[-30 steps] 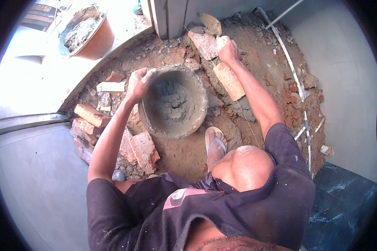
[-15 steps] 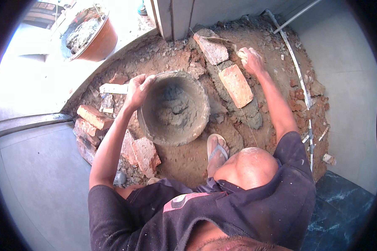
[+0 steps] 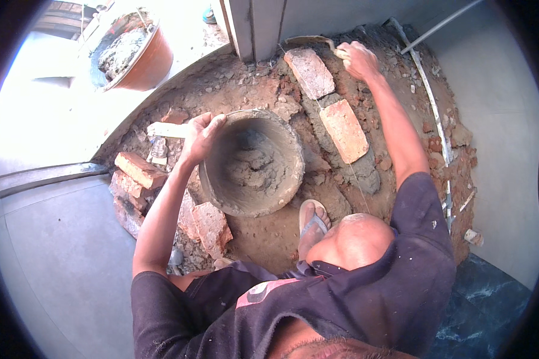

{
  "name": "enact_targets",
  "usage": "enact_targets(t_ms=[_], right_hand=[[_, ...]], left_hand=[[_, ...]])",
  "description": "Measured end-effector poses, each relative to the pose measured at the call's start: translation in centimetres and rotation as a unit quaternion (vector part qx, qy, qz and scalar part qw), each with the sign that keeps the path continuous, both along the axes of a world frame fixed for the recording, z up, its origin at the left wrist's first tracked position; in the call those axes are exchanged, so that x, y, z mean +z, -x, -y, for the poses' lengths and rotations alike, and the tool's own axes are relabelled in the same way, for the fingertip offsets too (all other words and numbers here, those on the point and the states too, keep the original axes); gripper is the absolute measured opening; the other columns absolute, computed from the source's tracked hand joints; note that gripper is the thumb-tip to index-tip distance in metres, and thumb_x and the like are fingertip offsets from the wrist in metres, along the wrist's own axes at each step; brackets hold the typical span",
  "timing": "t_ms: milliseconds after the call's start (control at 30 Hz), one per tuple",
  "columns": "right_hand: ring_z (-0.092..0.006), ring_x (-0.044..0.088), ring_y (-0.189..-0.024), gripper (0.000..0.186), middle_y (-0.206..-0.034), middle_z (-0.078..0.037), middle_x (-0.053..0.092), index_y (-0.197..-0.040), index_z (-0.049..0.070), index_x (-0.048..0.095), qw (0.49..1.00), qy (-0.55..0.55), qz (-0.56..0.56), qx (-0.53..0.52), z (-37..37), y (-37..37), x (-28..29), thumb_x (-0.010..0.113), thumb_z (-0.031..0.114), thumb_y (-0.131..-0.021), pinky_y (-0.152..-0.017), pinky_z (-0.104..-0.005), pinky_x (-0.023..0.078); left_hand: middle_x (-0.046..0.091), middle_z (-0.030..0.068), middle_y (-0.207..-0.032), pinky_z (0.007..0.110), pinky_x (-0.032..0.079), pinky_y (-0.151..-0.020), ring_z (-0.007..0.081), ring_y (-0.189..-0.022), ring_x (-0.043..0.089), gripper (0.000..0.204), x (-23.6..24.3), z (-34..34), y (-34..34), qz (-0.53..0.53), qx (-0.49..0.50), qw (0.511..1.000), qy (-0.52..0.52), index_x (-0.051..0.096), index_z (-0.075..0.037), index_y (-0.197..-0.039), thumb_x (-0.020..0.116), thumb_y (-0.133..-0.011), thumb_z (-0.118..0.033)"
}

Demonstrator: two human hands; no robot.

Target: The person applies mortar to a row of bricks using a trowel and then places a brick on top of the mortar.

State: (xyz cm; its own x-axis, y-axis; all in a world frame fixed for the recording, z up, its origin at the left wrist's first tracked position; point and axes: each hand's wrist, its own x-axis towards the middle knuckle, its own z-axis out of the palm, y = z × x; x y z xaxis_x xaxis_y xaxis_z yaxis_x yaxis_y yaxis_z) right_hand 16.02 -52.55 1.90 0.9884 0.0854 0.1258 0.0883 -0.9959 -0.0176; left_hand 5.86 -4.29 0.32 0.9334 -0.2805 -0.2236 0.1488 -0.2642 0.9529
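We gripped the mortar basin (image 3: 288,157) by its rim with our left hand (image 3: 202,140) and held a trowel (image 3: 309,39) near the farther brick (image 3: 310,73) with our right hand (image 3: 358,61).

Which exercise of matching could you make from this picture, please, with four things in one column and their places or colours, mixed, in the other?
Column one:
1. left hand
2. right hand
3. bucket
4. long pipe

Column two:
A. orange, upper left of the picture
B. on the trowel handle
C. white, right part of the picture
D. at the round basin rim

Pairs: 1-D, 2-B, 3-A, 4-C
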Motion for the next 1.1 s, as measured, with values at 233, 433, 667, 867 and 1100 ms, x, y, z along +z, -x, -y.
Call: enact_targets(t_ms=[233, 433, 667, 867, 1100], right_hand=[[-0.0351, 0.065, -0.103, 0.038, -0.105, -0.013, 0.061, -0.122, 0.025, 0.061, 0.993, -0.038, -0.028, -0.107, -0.4, 2.4, 0.0, 0.063, 0.013, -0.086, -0.086, -0.0497, 0.053], [-0.0385, 0.063, -0.103, 0.038, -0.108, -0.018, 0.060, -0.120, 0.020, 0.062, 0.997, 0.031, -0.014, -0.063, -3.0, 1.7, -1.9, 0.059, 0.004, -0.086, -0.086, -0.0520, 0.052], [-0.0380, 0.059, -0.112, 0.032, -0.111, -0.018, 0.060, -0.117, 0.016, 0.062, 0.997, 0.030, 0.023, -0.074, -4.2, 2.9, -1.3, 0.057, 0.005, -0.088, -0.090, -0.0523, 0.049], [-0.0368, 0.060, -0.111, 0.028, -0.114, -0.019, 0.061, -0.115, 0.016, 0.062, 0.994, 0.026, 0.015, -0.102, -4.1, 3.9, -0.4, 0.059, 0.008, -0.088, -0.091, -0.0539, 0.048], [-0.0276, 0.069, -0.091, 0.036, -0.103, -0.012, 0.069, -0.120, 0.018, 0.063, 0.984, -0.154, -0.006, -0.085, -6.3, 11.6, 6.0, 0.065, 0.021, -0.084, -0.079, -0.0415, 0.054]], left_hand=[[0.050, -0.0090, -0.066, 0.024, 0.031, -0.051, 0.0019, -0.061, 0.039, 0.036, 1.2, 0.5, 0.0, 0.012, -0.002, 1.000, -0.021, 0.056, -0.009, -0.070, 0.065, -0.099, -0.029], [0.049, -0.0090, -0.065, 0.025, 0.031, -0.051, 0.0022, -0.061, 0.038, 0.037, 0.6, 0.5, -0.4, 0.004, -0.006, 1.000, -0.007, 0.055, -0.008, -0.069, 0.065, -0.098, -0.029], [0.047, -0.0097, -0.066, 0.025, 0.030, -0.052, 0.0025, -0.061, 0.037, 0.036, 0.4, 0.3, -0.1, 0.013, -0.007, 1.000, -0.019, 0.055, -0.009, -0.069, 0.065, -0.098, -0.029], [0.045, -0.0093, -0.066, 0.027, 0.030, -0.053, 0.0034, -0.062, 0.037, 0.039, 1.3, 0.8, -0.3, 0.039, -0.014, 0.998, -0.039, 0.052, -0.010, -0.068, 0.066, -0.097, -0.031], [0.046, -0.0010, -0.062, 0.033, 0.036, -0.055, 0.0090, -0.063, 0.041, 0.048, 1.8, 0.4, 0.7, 0.081, -0.006, 0.991, -0.110, 0.053, -0.003, -0.067, 0.065, -0.094, -0.040]])
